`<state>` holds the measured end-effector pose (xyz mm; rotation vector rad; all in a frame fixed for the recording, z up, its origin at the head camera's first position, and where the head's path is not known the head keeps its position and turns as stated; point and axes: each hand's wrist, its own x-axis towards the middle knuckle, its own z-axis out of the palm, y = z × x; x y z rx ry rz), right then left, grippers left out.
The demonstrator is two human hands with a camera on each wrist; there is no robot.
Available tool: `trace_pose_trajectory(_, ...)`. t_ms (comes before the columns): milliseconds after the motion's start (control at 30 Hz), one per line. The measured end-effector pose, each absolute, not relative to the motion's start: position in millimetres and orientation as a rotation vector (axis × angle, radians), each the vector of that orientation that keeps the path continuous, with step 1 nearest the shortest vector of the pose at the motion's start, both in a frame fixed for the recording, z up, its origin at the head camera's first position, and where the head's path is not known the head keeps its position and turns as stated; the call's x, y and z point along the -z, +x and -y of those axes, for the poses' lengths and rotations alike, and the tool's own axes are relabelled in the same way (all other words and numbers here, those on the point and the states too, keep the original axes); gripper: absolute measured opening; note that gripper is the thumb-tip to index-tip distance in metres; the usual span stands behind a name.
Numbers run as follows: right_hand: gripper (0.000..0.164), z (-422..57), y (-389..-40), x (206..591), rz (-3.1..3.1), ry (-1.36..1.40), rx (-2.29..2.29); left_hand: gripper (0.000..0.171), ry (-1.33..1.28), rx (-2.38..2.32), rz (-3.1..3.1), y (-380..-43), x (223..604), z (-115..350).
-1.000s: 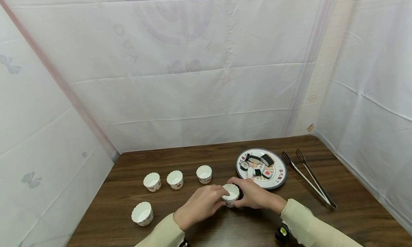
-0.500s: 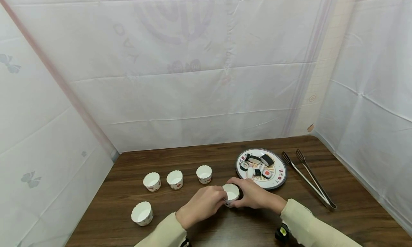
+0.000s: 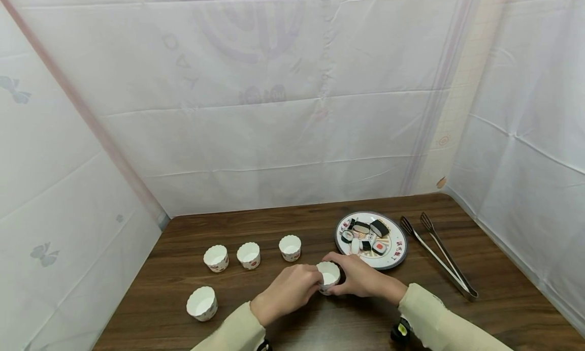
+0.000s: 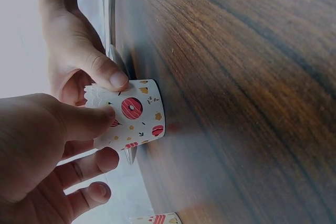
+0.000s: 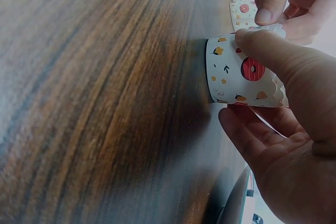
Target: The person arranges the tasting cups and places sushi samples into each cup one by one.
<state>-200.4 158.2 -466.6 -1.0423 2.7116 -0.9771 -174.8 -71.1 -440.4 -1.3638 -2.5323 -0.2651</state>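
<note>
A white paper baking cup (image 3: 329,274) with a scalloped rim stands upright on the wooden table, in front of the plate. Printed red doughnuts and small yellow shapes show on its side (image 4: 136,109) in the left wrist view. My left hand (image 3: 289,290) pinches the rim from the left, its thumb on the outer wall. From the right, my right hand (image 3: 361,277) holds the same cup, the thumb on its near side and the fingers round the far side. In the right wrist view the cup's base (image 5: 210,72) is right at the tabletop.
Three similar cups (image 3: 249,255) form a row at the back left, and another cup (image 3: 202,304) sits nearer on the left. Behind my right hand lies a round plate (image 3: 396,257) with several sushi pieces (image 3: 379,227). Metal tongs (image 3: 450,264) lie spread at the right.
My left fingers have drawn back slightly from over the cup's opening to its left rim. The right hand and the cup stay almost where they were.
</note>
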Motion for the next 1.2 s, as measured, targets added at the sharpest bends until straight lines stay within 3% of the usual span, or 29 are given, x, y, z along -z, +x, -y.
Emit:
trace_pose_trajectory(633,0.069,-158.5,-200.7,468.7,-2.709,-1.011,0.989,0.016,-1.364,0.217,2.461,-176.6,438.7,70.7)
trace_pose_trajectory(1200,0.056,-159.1,-200.2,469.8,-2.733,-1.124,1.011,0.011,-1.333,0.432,2.251,-169.2,415.7,103.3)
